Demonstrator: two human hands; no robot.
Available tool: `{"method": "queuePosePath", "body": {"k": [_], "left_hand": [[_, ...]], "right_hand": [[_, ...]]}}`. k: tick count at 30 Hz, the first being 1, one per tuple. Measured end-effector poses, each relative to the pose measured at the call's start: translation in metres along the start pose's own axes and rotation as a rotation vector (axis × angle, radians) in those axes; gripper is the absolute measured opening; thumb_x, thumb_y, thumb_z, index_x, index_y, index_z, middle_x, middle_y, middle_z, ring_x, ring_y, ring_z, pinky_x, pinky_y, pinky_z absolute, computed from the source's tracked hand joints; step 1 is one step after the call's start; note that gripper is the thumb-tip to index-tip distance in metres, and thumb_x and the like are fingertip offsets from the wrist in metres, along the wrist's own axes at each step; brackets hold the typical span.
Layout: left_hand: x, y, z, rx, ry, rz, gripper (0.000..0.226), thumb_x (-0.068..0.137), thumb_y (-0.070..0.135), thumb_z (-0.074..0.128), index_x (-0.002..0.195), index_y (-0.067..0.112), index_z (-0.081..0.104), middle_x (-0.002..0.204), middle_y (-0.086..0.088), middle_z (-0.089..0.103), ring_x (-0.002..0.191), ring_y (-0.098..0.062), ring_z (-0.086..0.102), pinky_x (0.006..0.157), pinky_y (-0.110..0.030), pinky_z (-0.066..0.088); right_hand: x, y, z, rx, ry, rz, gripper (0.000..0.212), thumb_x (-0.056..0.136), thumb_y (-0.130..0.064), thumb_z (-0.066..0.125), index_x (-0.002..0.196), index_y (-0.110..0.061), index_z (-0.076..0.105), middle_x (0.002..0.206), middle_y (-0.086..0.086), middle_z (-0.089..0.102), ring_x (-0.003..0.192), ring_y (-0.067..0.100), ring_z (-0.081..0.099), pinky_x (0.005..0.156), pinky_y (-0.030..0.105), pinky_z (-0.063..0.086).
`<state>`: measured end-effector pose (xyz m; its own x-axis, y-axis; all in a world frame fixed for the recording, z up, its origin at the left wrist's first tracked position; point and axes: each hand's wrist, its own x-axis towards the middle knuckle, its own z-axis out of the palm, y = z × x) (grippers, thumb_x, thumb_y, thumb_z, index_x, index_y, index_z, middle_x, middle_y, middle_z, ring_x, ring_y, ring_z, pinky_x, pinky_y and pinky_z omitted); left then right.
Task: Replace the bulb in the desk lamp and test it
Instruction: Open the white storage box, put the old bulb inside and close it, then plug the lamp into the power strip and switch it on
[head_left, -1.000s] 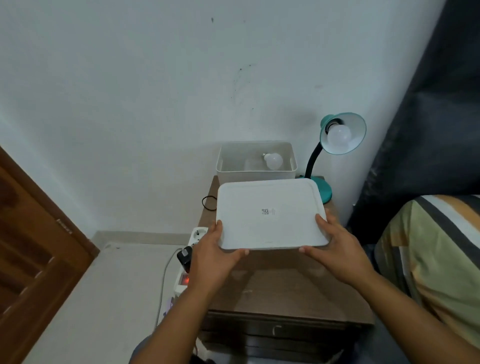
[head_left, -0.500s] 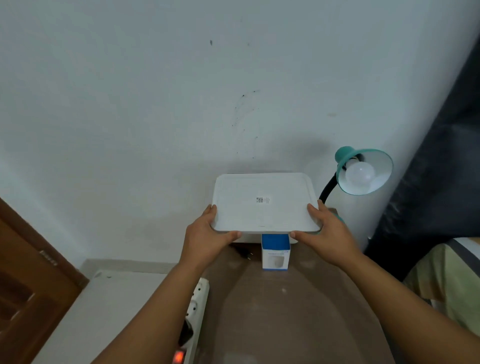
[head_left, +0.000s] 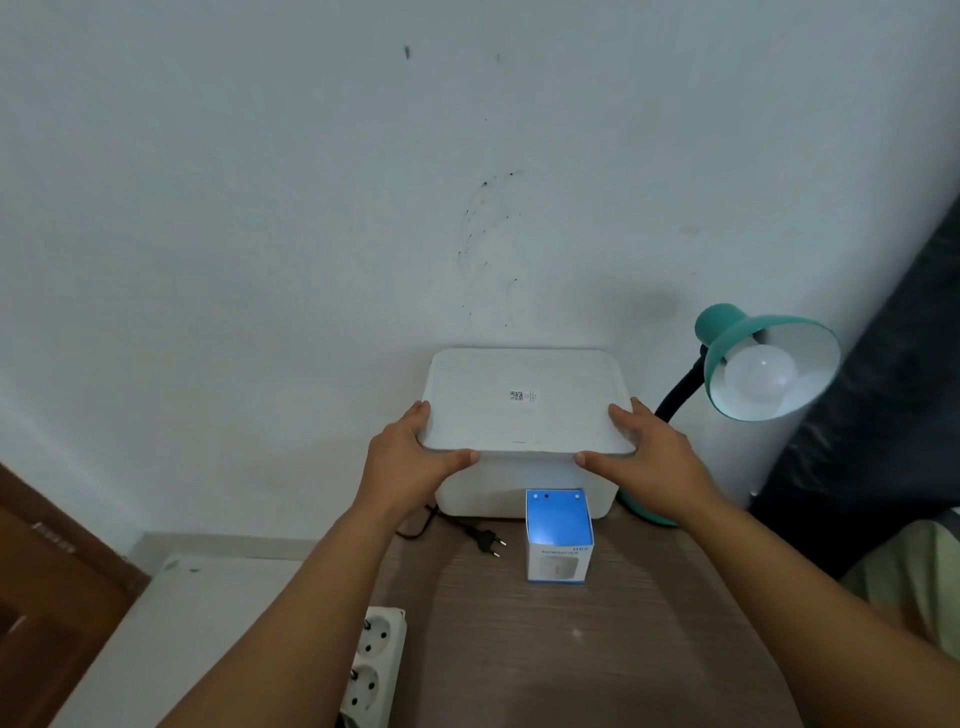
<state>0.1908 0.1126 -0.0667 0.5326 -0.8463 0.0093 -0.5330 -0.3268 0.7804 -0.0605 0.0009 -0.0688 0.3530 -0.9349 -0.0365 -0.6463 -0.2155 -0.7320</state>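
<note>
Power strip (head_left: 375, 670), white, at the near left edge of the wooden table (head_left: 571, 649), two of its sockets visible. Bulb box (head_left: 559, 536), blue and white, upright on the table just in front of the white storage bin (head_left: 467, 493); loose black plug (head_left: 487, 542) with its cord lying on the table left of the box, near the bin's front. Left hand (head_left: 410, 462) and right hand (head_left: 652, 462) gripping the near corners of the white lid (head_left: 527, 400), fingers along its side edges and thumbs curled under the front edge; lid lying over the top of the bin, a small printed code label at its centre. Desk lamp (head_left: 748, 353), teal, right of the bin, on a black gooseneck, its base partly hidden behind the right hand; shade tilted toward the viewer with a white bulb (head_left: 761, 374) seated inside, unlit. Pale wall (head_left: 363, 182) directly behind the bin and lamp.
</note>
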Motion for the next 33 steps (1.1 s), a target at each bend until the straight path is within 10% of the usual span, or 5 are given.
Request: {"method": "queuePosePath", "body": {"k": [8, 15, 19, 25, 33], "left_hand": [[-0.001, -0.002, 0.004, 0.010, 0.016, 0.006, 0.072, 0.076, 0.027, 0.086, 0.139, 0.010, 0.053, 0.106, 0.020, 0.049, 0.101, -0.006, 0.049, 0.074, -0.014, 0.038], [-0.001, -0.010, 0.001, 0.011, -0.030, -0.016, 0.074, 0.078, 0.024, 0.085, 0.142, 0.012, 0.051, 0.106, 0.022, 0.049, 0.102, -0.006, 0.050, 0.066, -0.001, 0.036], [-0.009, -0.008, -0.002, -0.059, -0.073, -0.020, 0.089, 0.081, 0.029, 0.082, 0.154, 0.015, 0.034, 0.147, 0.012, 0.045, 0.128, -0.010, 0.049, 0.098, -0.013, 0.039], [-0.041, -0.024, -0.016, -0.078, -0.096, -0.001, 0.088, 0.086, 0.041, 0.076, 0.157, 0.027, 0.025, 0.152, 0.019, 0.033, 0.126, 0.003, 0.049, 0.106, -0.021, 0.037], [-0.097, -0.103, -0.048, -0.008, -0.269, -0.144, 0.087, 0.079, 0.053, 0.077, 0.153, 0.032, 0.036, 0.157, 0.010, 0.038, 0.143, -0.012, 0.037, 0.116, -0.035, 0.034]], "right_hand": [[0.002, 0.004, 0.002, -0.030, -0.010, 0.006, 0.092, 0.075, -0.049, 0.078, 0.151, -0.019, 0.036, 0.163, 0.001, 0.019, 0.147, 0.020, 0.024, 0.116, 0.034, 0.023], [0.000, 0.003, 0.002, -0.081, -0.049, 0.005, 0.091, 0.078, -0.052, 0.075, 0.152, -0.020, 0.033, 0.163, 0.001, 0.018, 0.147, 0.022, 0.024, 0.117, 0.036, 0.024], [-0.008, 0.002, 0.003, -0.118, -0.051, 0.001, 0.088, 0.082, -0.047, 0.073, 0.154, -0.023, 0.029, 0.164, 0.002, 0.010, 0.148, 0.025, 0.019, 0.117, 0.037, 0.023], [-0.046, 0.005, 0.026, -0.114, 0.281, -0.239, 0.061, 0.084, -0.030, 0.074, 0.140, -0.024, 0.050, 0.155, -0.001, 0.035, 0.140, 0.021, 0.032, 0.111, 0.036, 0.030], [-0.098, -0.026, 0.109, 0.037, -0.022, -0.330, 0.041, 0.086, -0.024, 0.071, 0.127, -0.019, 0.062, 0.107, -0.010, 0.059, 0.084, -0.011, 0.049, 0.074, 0.000, 0.034]]}}
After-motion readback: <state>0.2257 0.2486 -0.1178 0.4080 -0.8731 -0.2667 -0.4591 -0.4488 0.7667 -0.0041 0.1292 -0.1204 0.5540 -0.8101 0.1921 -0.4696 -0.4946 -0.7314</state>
